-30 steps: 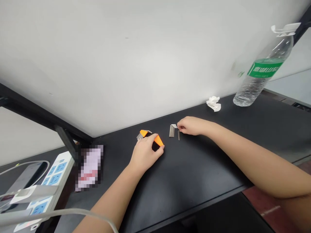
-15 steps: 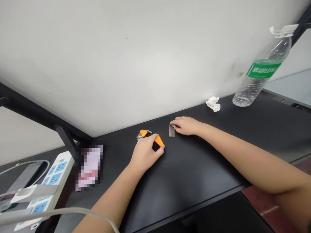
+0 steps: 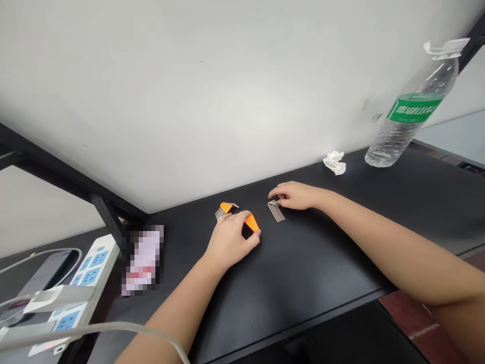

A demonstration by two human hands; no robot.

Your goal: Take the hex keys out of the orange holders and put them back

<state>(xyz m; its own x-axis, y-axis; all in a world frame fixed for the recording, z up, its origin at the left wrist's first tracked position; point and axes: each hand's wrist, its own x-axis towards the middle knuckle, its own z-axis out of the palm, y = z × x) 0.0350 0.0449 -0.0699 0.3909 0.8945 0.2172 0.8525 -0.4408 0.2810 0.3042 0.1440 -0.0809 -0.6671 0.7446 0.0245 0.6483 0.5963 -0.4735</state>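
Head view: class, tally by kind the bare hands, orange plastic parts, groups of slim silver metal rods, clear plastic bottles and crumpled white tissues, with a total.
Bare left hand, right hand: 2
Visible orange plastic parts, possibly joined: 2
Groups of slim silver metal rods: 2
Clear plastic bottle with green label: 1
Crumpled white tissue: 1
Total: 8

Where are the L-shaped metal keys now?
The keys lie on the black tabletop, right of centre in the head view, by the right hand and right of the orange piece at the left hand.
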